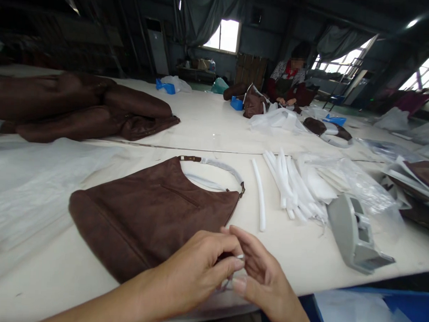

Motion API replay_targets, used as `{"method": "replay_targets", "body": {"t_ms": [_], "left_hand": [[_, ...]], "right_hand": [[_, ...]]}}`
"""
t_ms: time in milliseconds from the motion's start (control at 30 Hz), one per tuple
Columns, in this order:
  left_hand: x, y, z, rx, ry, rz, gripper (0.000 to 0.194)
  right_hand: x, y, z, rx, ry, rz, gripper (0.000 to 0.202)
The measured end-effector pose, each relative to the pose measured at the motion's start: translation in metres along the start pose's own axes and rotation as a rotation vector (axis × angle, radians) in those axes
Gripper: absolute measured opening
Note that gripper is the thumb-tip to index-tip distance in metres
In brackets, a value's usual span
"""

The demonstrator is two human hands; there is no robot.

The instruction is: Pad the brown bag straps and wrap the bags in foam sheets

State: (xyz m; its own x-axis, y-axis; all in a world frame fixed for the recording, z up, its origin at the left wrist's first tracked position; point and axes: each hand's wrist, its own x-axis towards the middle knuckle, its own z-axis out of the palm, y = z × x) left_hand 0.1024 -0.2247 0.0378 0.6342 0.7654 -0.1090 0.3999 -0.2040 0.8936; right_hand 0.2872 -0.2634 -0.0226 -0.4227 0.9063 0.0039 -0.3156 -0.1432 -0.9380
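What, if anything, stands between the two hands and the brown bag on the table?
Nothing visible stands between the left hand or the right hand and the brown bag. The white sticks lie right of the bag, out of the way.

Left hand [214, 257]: bare, with four fingers and a thumb joined to a broad back. The surface is smooth across the back, with slight creasing at the knuckles. Left thumbnail [239, 263]: short, with a rounded edge.

Left forearm [135, 294]: bare over its full visible length, smooth in outline, narrower at the wrist and wider toward the lower edge of the view.

Right hand [263, 275]: bare, with slender fingers that taper to rounded tips. Right thumb [247, 288]: broad and blunt at the tip; fine nail detail is blurred.

Right wrist [292, 311]: bare, smooth-sided; only a short section is visible.
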Motion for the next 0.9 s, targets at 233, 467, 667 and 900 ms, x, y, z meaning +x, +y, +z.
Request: {"method": "replay_targets", "body": {"t_ms": [233,467,667,900], "left_hand": [[0.015,0.024,-0.022,-0.008,-0.169,-0.159,0.018],[0.046,0.007,-0.024,-0.079,-0.192,-0.253,0.026],[0.117,-0.039,-0.035,0.268,0.0,-0.095,0.021],[0.193,-0.083,-0.034,0.557,0.208,-0.296,0.025]], "right_hand": [[0.019,0.019,0.003,0.275,-0.055,-0.009,0.043],[0.019,0.029,-0.014,0.24,0.175,0.134,0.042],[0.016,0.022,-0.028,0.308,0.422,0.137,0.045],[0.013,0.028,-0.046,0.384,0.561,0.061,0.042]]}}
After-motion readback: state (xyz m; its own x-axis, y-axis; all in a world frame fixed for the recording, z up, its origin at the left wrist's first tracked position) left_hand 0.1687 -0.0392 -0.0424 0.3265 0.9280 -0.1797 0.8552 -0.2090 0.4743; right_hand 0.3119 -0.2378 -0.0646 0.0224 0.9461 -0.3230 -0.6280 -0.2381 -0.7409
